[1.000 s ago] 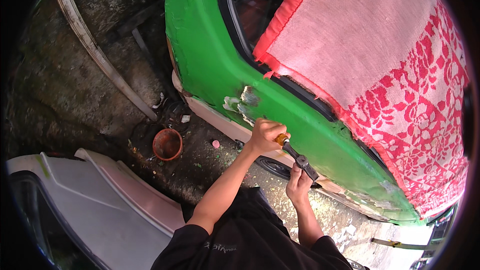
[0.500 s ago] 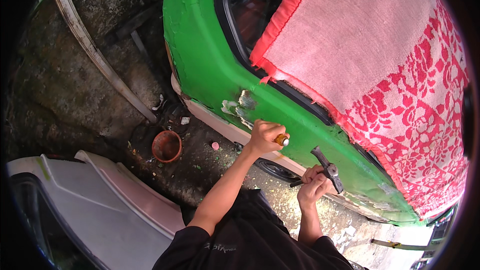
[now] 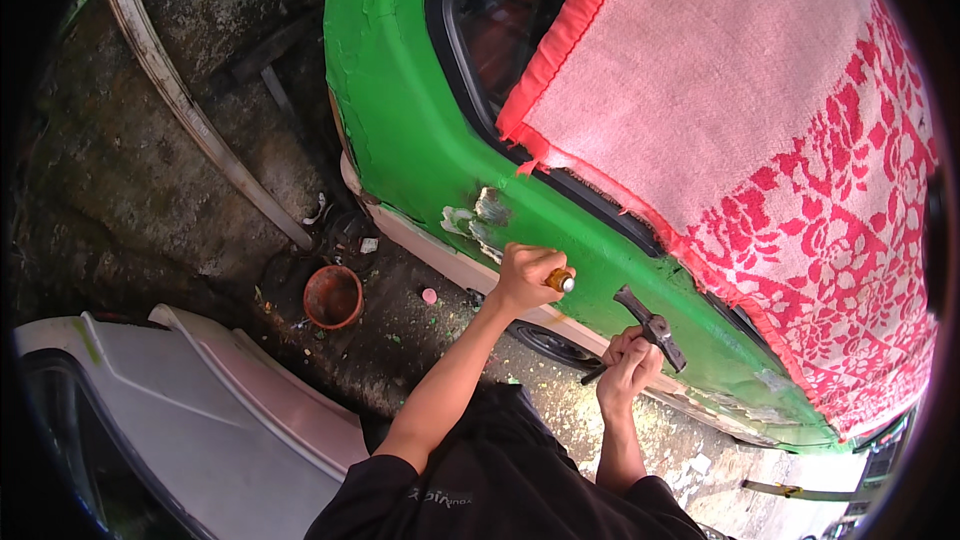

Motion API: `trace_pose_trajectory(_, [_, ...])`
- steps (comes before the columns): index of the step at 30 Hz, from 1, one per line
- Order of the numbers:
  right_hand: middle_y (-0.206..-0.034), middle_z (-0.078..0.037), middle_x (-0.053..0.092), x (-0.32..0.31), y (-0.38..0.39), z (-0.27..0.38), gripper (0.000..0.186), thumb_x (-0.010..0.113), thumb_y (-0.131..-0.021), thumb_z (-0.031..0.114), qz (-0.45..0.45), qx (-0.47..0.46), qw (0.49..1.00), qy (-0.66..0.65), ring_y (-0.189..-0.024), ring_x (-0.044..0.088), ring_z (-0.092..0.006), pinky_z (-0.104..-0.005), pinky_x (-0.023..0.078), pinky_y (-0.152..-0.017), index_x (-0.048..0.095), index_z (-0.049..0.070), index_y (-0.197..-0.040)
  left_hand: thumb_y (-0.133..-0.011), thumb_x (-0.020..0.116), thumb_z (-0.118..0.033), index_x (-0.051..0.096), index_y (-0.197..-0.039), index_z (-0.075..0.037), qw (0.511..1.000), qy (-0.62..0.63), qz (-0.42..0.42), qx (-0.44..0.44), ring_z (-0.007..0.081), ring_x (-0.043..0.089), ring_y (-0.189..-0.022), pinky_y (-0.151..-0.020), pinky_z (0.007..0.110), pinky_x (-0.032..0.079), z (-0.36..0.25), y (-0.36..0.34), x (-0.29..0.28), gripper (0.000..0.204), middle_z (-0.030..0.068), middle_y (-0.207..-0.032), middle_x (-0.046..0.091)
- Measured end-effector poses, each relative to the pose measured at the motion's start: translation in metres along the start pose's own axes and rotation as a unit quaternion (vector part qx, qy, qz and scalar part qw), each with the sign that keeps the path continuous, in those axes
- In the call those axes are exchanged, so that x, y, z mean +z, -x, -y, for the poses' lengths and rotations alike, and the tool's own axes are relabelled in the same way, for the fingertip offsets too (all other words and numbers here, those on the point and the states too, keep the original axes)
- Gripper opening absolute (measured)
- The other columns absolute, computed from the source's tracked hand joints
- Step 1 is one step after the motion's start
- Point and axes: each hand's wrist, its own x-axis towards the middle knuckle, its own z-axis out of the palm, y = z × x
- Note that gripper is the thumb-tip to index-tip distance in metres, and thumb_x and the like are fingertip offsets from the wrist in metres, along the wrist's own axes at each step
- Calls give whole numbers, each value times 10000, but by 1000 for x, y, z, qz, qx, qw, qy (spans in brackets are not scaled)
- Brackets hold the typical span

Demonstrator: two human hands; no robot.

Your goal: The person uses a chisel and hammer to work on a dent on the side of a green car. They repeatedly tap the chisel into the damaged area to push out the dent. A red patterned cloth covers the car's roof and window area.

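Note:
My left hand (image 3: 530,275) is closed around the amber handle (image 3: 560,280) of a chisel-like tool with a metal end cap. Its blade is hidden by the hand. That fist lies against the green car panel (image 3: 420,155), just below a chipped patch (image 3: 488,215) where pale filler and bare dark metal show. To the right, my right hand (image 3: 630,365) grips a hammer (image 3: 655,330) close under its head. The end of the hammer's handle sticks out at the left of that hand. The hammer head is apart from the tool's cap.
A red and pink patterned cloth (image 3: 760,120) covers the car's window and upper side. Behind me at left stands a grey car body (image 3: 200,410). On the littered ground are an orange-brown pot (image 3: 333,297) and a small pink cap (image 3: 429,295). A long curved strip (image 3: 190,110) leans at far left.
The hammer in my right hand has shifted slightly up and to the left, with its head tilted a little differently. My left hand stays almost in place on the tool.

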Motion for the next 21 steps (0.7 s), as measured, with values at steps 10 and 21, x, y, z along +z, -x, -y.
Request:
trace_pose_trajectory(10, [-571, -90, 403, -6, -13, -2, 390, 465, -1070, 286, 0, -20, 993, 113, -512, 440, -148, -373, 366, -495, 530, -17, -834, -629, 755, -38, 459, -580, -75, 999, -9, 28, -19, 252, 516, -477, -449, 394, 369, 0, 0, 1, 302, 55, -548, 505])
trace_pose_trajectory(21, [-557, -7, 415, 5, -11, -15, 462, 417, -1080, 335, 49, 17, 986, 157, -510, 417, -117, -312, 333, -488, 479, 24, -743, -657, 773, -82, 505, -628, -85, 998, -20, 47, -25, 259, 551, -520, -460, 399, 397, 2, 9, 7, 270, 52, -582, 532])
